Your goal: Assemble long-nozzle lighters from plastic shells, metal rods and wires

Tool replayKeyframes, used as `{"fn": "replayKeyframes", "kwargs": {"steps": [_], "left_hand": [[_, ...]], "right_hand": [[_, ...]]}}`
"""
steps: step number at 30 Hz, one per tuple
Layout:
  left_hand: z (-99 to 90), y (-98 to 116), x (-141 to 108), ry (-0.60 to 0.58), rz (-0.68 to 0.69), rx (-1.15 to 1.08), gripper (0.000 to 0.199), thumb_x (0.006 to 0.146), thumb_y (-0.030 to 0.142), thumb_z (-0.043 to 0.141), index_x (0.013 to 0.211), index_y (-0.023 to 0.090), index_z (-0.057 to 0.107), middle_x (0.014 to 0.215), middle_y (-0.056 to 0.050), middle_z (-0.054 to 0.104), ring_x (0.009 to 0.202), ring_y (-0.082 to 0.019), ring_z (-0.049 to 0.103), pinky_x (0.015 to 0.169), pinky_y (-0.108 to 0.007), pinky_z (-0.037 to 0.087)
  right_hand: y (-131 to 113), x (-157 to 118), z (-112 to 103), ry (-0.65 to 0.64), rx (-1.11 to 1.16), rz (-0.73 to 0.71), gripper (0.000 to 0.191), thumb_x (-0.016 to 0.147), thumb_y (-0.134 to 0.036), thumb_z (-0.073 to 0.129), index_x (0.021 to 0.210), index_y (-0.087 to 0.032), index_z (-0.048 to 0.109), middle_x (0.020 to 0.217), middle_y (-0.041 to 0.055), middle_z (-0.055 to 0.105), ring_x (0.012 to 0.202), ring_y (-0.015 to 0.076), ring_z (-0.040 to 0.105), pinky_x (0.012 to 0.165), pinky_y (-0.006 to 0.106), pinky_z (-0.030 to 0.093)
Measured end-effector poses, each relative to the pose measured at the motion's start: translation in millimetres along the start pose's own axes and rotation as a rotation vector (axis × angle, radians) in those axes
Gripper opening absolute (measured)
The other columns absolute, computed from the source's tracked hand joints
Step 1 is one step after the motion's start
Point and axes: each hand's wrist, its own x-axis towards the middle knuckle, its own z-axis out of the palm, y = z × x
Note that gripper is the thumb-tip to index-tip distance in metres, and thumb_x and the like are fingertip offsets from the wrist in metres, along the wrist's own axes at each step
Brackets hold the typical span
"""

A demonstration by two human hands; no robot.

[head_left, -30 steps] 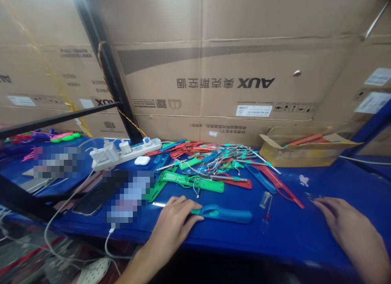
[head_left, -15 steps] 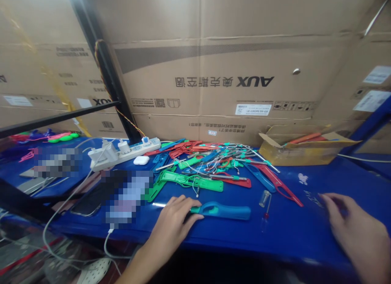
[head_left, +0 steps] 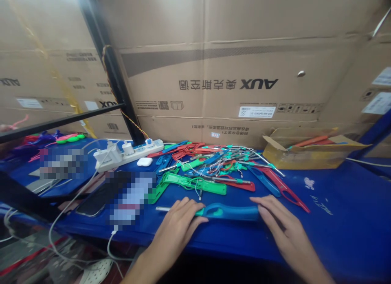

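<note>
A blue long-neck lighter with a green trigger and a metal tube lies level near the table's front edge. My left hand is closed around its neck, where the tube meets the handle; the silver tip sticks out to the left. At the handle's butt end, my right hand has its thumb and fingers closed on it. Just behind is a heap of lighter parts: green casing halves, red casings, blue casings and metal tubes with thin white wires.
A yellowish open carton with orange-red pieces stands at the back right. To the left are a white power strip, a white earbud case, a dark phone and cables. Cardboard boxes wall off the back.
My right hand has moved left from the table's right side to the lighter's butt end. The clear cylinder and small screwdriver are no longer visible. My left hand keeps its hold.
</note>
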Motion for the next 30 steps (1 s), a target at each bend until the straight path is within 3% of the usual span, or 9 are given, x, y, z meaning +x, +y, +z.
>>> {"fn": "replayKeyframes", "kwargs": {"steps": [5, 8, 12, 18, 26, 30], "left_hand": [[-1.4, 2, 0, -0.013, 0.032, 0.026, 0.027, 0.108, 0.036, 0.044, 0.125, 0.023, 0.06, 0.106, -0.005, 0.07, 0.099, -0.024, 0.066, 0.099, -0.048, 0.052], [-2.7, 2, 0, -0.003, 0.086, 0.081, 0.031, 0.111, 0.033, 0.039, 0.131, 0.022, 0.059, 0.112, -0.007, 0.069, 0.103, -0.023, 0.067, 0.1, -0.046, 0.053], [-4.0, 2, 2, 0.044, 0.194, 0.167, 0.034, 0.112, 0.03, 0.033, 0.128, 0.019, 0.061, 0.105, -0.006, 0.071, 0.093, -0.021, 0.067, 0.088, -0.039, 0.056], [-1.5, 5, 4, 0.095, 0.343, 0.217, 0.029, 0.11, 0.022, 0.04, 0.13, 0.01, 0.057, 0.09, -0.005, 0.069, 0.079, -0.021, 0.062, 0.073, -0.036, 0.051], [1.9, 7, 3, 0.071, 0.37, 0.258, 0.029, 0.109, 0.016, 0.042, 0.134, 0.007, 0.055, 0.091, -0.006, 0.068, 0.08, -0.021, 0.06, 0.074, -0.036, 0.047], [1.9, 9, 7, 0.078, 0.31, 0.297, 0.03, 0.109, 0.015, 0.04, 0.134, 0.009, 0.056, 0.095, -0.007, 0.068, 0.084, -0.022, 0.06, 0.078, -0.037, 0.047]], "right_hand": [[0, -2, 0, -0.065, 0.001, -0.004, 0.025, 0.1, -0.041, 0.061, 0.115, -0.026, 0.072, 0.098, 0.0034, 0.07, 0.074, 0.0157, 0.067, 0.063, 0.021, 0.055], [3, -2, 2, -0.058, 0.008, 0.002, 0.021, 0.099, -0.041, 0.06, 0.099, -0.024, 0.072, 0.099, 0.0049, 0.073, 0.077, 0.0185, 0.069, 0.059, 0.023, 0.053], [8, -4, 2, -0.036, -0.028, 0.027, 0.026, 0.099, -0.044, 0.059, 0.088, -0.023, 0.072, 0.092, 0.0049, 0.075, 0.076, 0.0214, 0.07, 0.057, 0.026, 0.053], [11, -3, -1, -0.057, -0.056, 0.072, 0.032, 0.099, -0.048, 0.057, 0.089, -0.024, 0.076, 0.08, 0.0028, 0.075, 0.065, 0.0215, 0.068, 0.052, 0.028, 0.051], [14, -5, -1, -0.042, -0.062, 0.094, 0.034, 0.098, -0.051, 0.059, 0.089, -0.025, 0.077, 0.078, 0.0024, 0.075, 0.064, 0.0217, 0.068, 0.051, 0.029, 0.051], [11, -4, 1, -0.025, -0.043, 0.099, 0.034, 0.096, -0.054, 0.061, 0.088, -0.025, 0.078, 0.077, 0.0024, 0.075, 0.065, 0.0221, 0.069, 0.052, 0.028, 0.052]]}}
